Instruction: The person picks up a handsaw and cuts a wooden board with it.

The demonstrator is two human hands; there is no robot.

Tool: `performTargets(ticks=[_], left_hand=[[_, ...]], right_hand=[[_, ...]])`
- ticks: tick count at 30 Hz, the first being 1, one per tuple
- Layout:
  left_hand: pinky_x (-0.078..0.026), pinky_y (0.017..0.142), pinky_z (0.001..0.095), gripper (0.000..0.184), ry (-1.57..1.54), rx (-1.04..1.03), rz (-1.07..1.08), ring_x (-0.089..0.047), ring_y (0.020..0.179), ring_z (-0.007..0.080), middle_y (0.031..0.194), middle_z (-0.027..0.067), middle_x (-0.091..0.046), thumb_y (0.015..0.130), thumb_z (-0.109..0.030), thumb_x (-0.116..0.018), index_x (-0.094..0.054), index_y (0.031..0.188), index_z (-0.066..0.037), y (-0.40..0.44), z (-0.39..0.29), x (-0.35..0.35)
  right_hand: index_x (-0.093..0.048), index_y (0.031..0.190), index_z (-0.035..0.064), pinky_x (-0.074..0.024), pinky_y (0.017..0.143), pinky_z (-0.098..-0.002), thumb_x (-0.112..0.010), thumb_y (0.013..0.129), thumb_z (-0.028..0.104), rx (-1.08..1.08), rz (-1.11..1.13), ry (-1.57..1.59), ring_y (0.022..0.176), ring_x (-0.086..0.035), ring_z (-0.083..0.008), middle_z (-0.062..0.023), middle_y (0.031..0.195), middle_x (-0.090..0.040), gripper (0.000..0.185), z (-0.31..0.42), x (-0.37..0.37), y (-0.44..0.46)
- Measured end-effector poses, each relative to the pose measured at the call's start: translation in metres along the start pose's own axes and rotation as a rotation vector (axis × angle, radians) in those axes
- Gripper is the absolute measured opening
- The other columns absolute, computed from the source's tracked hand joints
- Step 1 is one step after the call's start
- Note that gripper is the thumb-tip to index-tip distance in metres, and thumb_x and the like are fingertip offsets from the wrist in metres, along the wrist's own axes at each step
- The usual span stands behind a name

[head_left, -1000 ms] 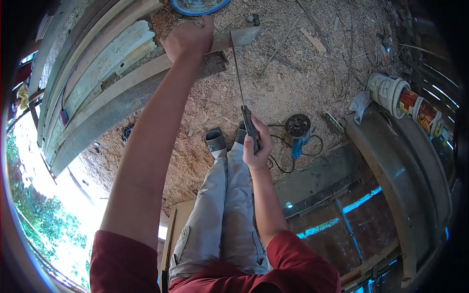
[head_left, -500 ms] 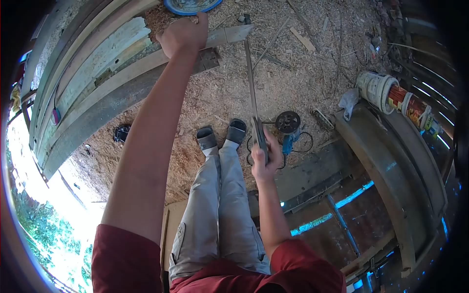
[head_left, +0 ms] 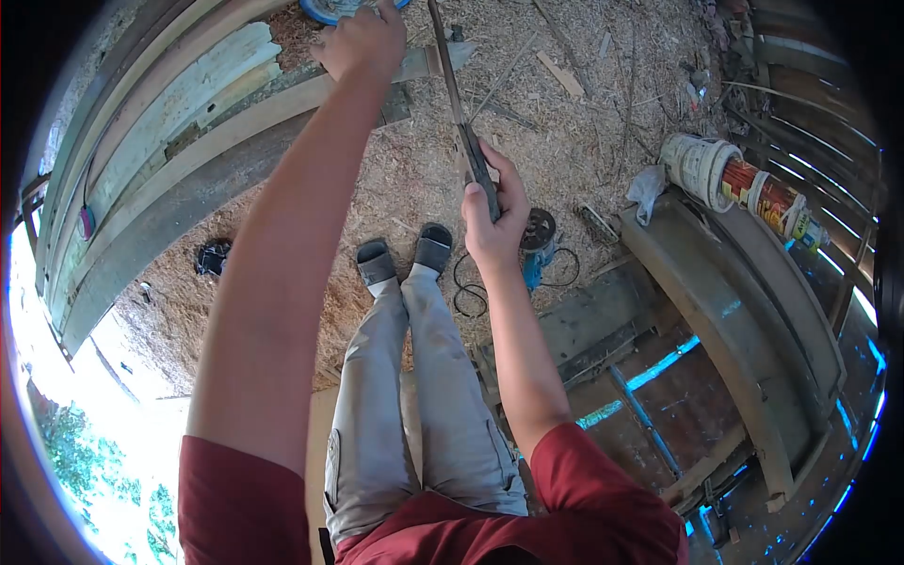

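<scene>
"Wood shavings (head_left: 589,141) are lying thick all across my head view, and green foliage (head_left: 80,452) is showing through the glare at eight o'clock. What are you getting on the right hand (head_left: 497,207)?"

"From my distant seat I'm seeing it just past twelve, above centre, closing round the handle of a saw (head_left: 454,94)."

"And where is that saw pointing?"

"Its blade is running up toward twelve, crossing a plank (head_left: 416,64) near that plank's end. I can't tell from this angle whether the teeth are touching."

"How is the left hand (head_left: 363,42) looking?"

"At eleven, it's overlapping the same plank. Its fingers are partly hiding from me, so I can't tell how far they're closing."

"What else are you picking up round the dial?"

"Stacked boards (head_left: 231,71) are filling ten, and a blue-rimmed basin (head_left: 344,11) is peeking in at eleven, by the top edge. A corded power tool (head_left: 540,247) is sitting at two, showing beside the right wrist. Farther out, between two and three, a white bucket (head_left: 697,169) is lying tipped over."
</scene>
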State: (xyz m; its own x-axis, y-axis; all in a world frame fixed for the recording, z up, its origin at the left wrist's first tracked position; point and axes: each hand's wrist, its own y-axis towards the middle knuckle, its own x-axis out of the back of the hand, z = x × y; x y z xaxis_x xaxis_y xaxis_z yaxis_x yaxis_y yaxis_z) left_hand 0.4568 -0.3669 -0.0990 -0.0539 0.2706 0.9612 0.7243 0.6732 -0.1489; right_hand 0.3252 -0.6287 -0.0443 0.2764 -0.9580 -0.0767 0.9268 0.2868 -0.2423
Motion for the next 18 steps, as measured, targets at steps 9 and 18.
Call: performTargets(ticks=[9,18], left_hand=[[-0.039,0.114,0.0618,0.081,0.042,0.04,0.059,-0.068,0.128,0.0395,0.128,0.0222,-0.077,0.113,-0.06,-0.02,-0.082,0.121,-0.008,-0.01,-0.015,0.007],[-0.039,0.117,0.06,0.078,-0.013,0.1,0.113,-0.074,0.114,0.0398,0.115,0.0232,-0.079,0.113,-0.053,-0.022,-0.083,0.111,-0.005,-0.009,-0.021,0.014]], right_hand=[[-0.055,0.153,-0.0005,-0.0363,0.055,-0.0209,-0.06,0.102,-0.001,0.022,-0.013,0.059,0.061,-0.049,-0.0002,0.0056,0.08,-0.06,0.051,0.001,-0.021,0.023],[-0.054,0.153,0.0013,-0.0377,0.056,-0.0215,-0.06,0.102,-0.001,0.012,0.0,0.035,0.062,-0.051,-0.0008,0.0062,0.077,-0.059,0.052,-0.001,-0.032,0.029]])
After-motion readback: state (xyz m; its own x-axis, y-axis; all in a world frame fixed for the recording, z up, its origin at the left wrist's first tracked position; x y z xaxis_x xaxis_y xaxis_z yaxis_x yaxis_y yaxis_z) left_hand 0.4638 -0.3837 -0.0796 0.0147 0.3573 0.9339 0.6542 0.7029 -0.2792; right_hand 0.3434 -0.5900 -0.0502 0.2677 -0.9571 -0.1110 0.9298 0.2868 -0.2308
